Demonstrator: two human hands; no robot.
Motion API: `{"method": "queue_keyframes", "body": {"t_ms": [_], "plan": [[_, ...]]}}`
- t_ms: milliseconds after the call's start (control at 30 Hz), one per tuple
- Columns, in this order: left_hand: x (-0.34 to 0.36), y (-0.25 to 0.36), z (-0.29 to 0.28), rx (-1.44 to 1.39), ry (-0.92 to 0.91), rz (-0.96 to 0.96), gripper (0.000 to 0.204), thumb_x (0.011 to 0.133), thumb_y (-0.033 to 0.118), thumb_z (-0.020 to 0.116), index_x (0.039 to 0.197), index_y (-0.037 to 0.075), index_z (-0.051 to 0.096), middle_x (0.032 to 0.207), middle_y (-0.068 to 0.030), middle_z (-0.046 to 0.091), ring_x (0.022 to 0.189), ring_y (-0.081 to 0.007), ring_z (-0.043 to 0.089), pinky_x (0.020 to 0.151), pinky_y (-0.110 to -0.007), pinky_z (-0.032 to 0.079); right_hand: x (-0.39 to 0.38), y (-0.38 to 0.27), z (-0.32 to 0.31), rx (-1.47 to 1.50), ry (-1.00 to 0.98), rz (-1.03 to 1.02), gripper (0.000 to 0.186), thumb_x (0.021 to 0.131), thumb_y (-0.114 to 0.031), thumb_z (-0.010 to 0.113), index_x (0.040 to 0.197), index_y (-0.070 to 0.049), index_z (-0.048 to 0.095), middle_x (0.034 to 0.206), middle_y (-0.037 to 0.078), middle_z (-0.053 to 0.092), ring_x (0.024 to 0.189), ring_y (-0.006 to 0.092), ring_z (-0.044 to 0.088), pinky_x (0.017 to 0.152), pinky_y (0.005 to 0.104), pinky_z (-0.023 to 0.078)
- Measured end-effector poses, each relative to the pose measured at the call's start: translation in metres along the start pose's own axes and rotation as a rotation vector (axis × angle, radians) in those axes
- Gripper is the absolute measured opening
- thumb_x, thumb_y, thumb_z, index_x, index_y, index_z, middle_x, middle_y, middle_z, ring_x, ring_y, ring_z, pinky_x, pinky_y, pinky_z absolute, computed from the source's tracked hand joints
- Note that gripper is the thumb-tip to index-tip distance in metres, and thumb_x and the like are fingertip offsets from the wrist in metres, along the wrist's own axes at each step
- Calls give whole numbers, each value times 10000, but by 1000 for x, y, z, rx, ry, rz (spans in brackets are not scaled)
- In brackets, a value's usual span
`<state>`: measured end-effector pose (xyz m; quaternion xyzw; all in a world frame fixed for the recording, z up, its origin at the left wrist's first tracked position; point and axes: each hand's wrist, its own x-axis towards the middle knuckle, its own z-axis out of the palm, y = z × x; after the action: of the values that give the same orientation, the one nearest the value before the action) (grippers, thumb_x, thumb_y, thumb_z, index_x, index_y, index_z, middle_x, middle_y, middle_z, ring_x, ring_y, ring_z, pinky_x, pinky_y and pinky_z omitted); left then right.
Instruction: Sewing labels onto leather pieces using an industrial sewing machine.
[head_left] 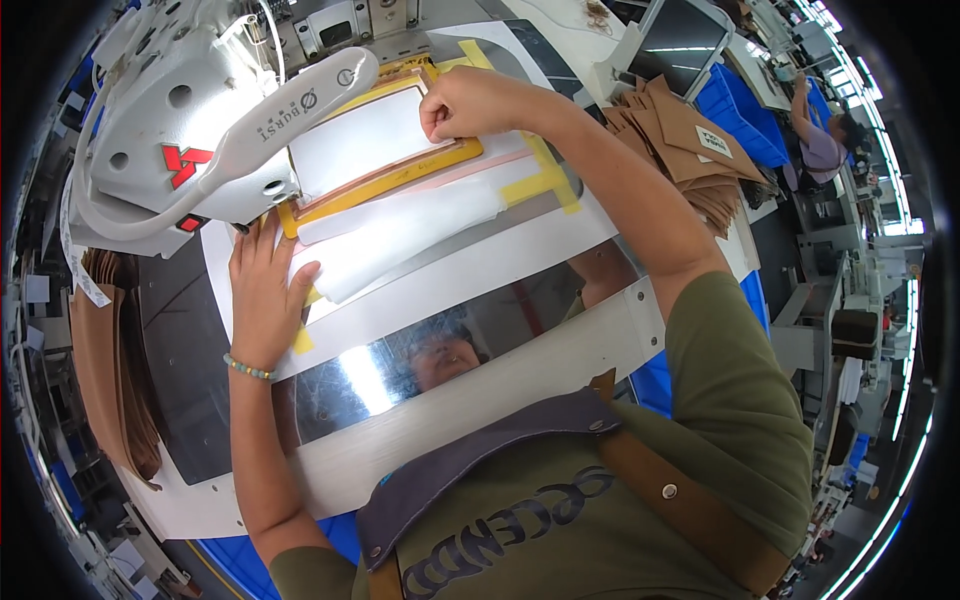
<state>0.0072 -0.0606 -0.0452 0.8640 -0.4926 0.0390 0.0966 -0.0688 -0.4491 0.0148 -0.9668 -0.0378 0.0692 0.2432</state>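
My left hand (266, 290) lies flat with fingers spread on a white sheet (225, 270), its fingertips beside the left corner of a yellow frame (400, 186). Inside that frame sits a white panel (360, 145) with a thin brownish border. At the frame's right end, my right hand (478, 103) is closed into a fist over the panel's edge; whatever its fingers hold is hidden. A crumpled translucent white sheet (410, 240) is spread in front of the frame. Strips of yellow tape (535, 186) stick to the white sheet at the right.
A white sewing machine head (140, 115) with a pale handle-shaped arm (270, 125) overhangs the frame's left side. Brown folded pieces are stacked at left (110, 370) and right (675, 135). Beyond are a screen (683, 40), a blue bin (738, 115) and another person (822, 150).
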Motion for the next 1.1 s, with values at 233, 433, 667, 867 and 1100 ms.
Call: {"method": "queue_keyframes", "body": {"t_ms": [233, 433, 667, 867, 1100], "plan": [[0, 1, 1, -6, 11, 7, 625, 1059, 401, 591, 1555, 23, 549, 1682, -206, 437, 1601, -399, 307, 1331, -545, 165, 6, -12, -11, -65, -140, 54, 70, 844, -77, 768, 884, -60, 822, 829, 59, 785, 759, 170, 722, 691, 336, 544], [-1, 0, 3, -23, 19, -3, 612, 1067, 404, 587, 1549, 29, 553, 1695, -203, 421, 1606, -404, 298, 1328, -552, 163, 18, -31, -16, -227, -249, 100, 92, 838, -68, 746, 898, -56, 815, 855, 76, 784, 804, 212, 735, 714, 360, 549], [0, 0, 2, -19, 41, 5, 595, 1077, 407, 574, 1542, 36, 561, 1697, -192, 425, 1606, -399, 301, 1327, -551, 166, 10, -30, -13, -77, -175, 40, 169, 883, 14, 614, 932, -85, 742, 990, 104, 711, 1020, 263, 641, 850, 385, 524], [-2, -1, 4, -6, 49, 7, 610, 1081, 440, 571, 1534, 32, 573, 1690, -192, 433, 1599, -395, 316, 1329, -541, 168, -3, -19, 13, -521, -35, -145, 120, 906, 13, 625, 868, -86, 680, 1049, 107, 716, 1034, 292, 664, 904, 434, 536], [-21, 7, -8, -15, 21, 11, 609, 1068, 409, 614, 1541, 29, 562, 1719, -188, 390, 1615, -395, 294, 1328, -537, 179, -54, -33, 10, -147, 391, -307, 278, 942, 29, 511, 1075, -19, 751, 1310, 133, 721, 1314, 305, 602, 1155, 417, 469]]}}
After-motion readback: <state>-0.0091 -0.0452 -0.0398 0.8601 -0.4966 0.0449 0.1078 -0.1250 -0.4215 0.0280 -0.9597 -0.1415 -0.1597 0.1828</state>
